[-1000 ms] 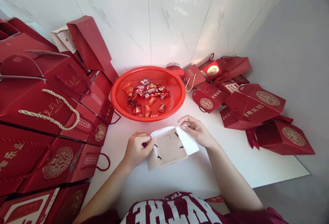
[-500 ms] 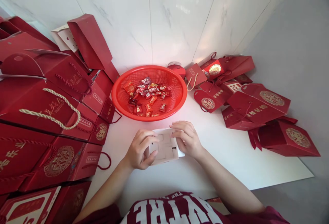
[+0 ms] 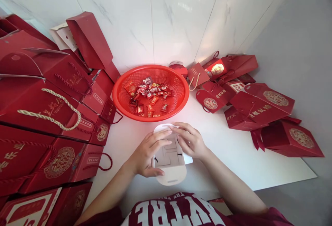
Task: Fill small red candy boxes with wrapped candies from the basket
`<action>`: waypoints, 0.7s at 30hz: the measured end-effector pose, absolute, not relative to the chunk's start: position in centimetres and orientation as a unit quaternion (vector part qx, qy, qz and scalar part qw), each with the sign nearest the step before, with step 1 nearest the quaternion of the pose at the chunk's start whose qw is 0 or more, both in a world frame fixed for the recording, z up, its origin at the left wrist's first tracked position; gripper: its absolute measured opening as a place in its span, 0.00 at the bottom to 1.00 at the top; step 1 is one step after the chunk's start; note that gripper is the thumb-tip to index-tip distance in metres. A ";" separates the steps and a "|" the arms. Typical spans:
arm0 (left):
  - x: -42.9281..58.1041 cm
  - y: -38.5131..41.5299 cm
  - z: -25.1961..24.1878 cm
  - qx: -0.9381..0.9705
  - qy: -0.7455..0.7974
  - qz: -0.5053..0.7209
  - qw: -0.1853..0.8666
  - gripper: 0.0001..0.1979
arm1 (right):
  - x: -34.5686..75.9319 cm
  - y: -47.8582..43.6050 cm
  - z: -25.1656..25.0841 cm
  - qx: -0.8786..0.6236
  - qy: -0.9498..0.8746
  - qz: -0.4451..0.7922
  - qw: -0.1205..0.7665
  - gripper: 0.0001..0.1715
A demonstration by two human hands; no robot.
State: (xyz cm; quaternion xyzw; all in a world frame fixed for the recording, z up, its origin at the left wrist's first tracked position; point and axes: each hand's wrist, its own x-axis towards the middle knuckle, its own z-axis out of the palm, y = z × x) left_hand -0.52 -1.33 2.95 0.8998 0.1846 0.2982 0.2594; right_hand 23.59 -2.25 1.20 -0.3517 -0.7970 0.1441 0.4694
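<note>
Between my hands, near the table's front edge, is a small open cardboard box (image 3: 167, 160), its white inside facing up. Rounded flaps with slots stick out at its far and near ends, and its bottom panels interlock. My left hand (image 3: 150, 153) grips the box's left side, thumb at the near flap and fingers reaching across the far part. At the right wall and far flap, my right hand (image 3: 190, 139) holds the box with bent fingers. Just beyond stands a red plastic basket (image 3: 120, 110) with several wrapped candies (image 3: 154, 89) inside.
Stacked red gift boxes and bags (image 3: 62, 115) with rope handles crowd the left side. More red gift boxes (image 3: 259, 106) lie in a loose pile at the right. A tiled wall (image 3: 176, 22) bounds the white table (image 3: 233, 163) at the back.
The box's rounded flaps now show at the far and near ends. My left hand has moved slightly right, its fingers stretching further over the box, and the box sits a little nearer to me.
</note>
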 end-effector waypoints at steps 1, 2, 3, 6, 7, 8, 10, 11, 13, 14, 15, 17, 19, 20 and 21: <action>-0.5 -1.4 3.0 0.899 0.187 0.296 0.261 0.38 | 23.6 -2.2 1.2 -0.354 -0.795 0.149 0.469 0.32; -0.5 -1.4 3.1 0.899 0.191 0.294 0.262 0.36 | 23.7 -2.2 1.2 -0.361 -0.793 0.156 0.466 0.31; -0.5 -1.4 3.2 0.899 0.194 0.290 0.264 0.35 | 23.7 -2.2 1.3 -0.370 -0.790 0.166 0.459 0.29; -0.3 -1.3 3.4 0.899 0.209 0.272 0.274 0.29 | 23.9 -1.9 1.5 -0.401 -0.787 0.226 0.411 0.21; -0.3 -1.3 3.4 0.894 0.223 0.269 0.279 0.27 | 24.0 -1.8 1.5 -0.408 -0.786 0.257 0.387 0.19; -0.2 -1.3 3.3 0.888 0.240 0.269 0.287 0.26 | 24.0 -1.7 1.5 -0.413 -0.783 0.290 0.364 0.17; -0.1 -1.4 2.7 0.868 0.271 0.285 0.303 0.24 | 23.9 -1.4 1.4 -0.418 -0.771 0.345 0.336 0.18; 0.0 -1.4 2.4 0.856 0.280 0.300 0.313 0.24 | 23.8 -1.3 1.3 -0.421 -0.761 0.362 0.334 0.21; 0.1 -1.6 1.7 0.828 0.289 0.337 0.343 0.24 | 23.6 -1.2 1.0 -0.430 -0.741 0.376 0.353 0.26; 0.2 -1.7 1.4 0.812 0.294 0.353 0.360 0.24 | 23.4 -1.1 0.9 -0.434 -0.731 0.380 0.366 0.27; 0.3 -1.8 1.2 0.794 0.304 0.365 0.379 0.24 | 23.3 -1.1 0.8 -0.437 -0.721 0.382 0.378 0.28; 0.6 -2.0 1.1 0.753 0.344 0.379 0.415 0.22 | 23.1 -1.2 0.7 -0.438 -0.704 0.390 0.399 0.28; 0.8 -2.0 1.3 0.704 0.396 0.377 0.453 0.18 | 22.9 -1.3 0.5 -0.435 -0.692 0.398 0.416 0.27; 0.8 -1.9 1.4 0.679 0.418 0.373 0.475 0.15 | 22.7 -1.3 0.4 -0.435 -0.687 0.399 0.423 0.27; 0.9 -1.8 1.5 0.656 0.436 0.367 0.495 0.13 | 22.6 -1.3 0.4 -0.435 -0.685 0.397 0.428 0.27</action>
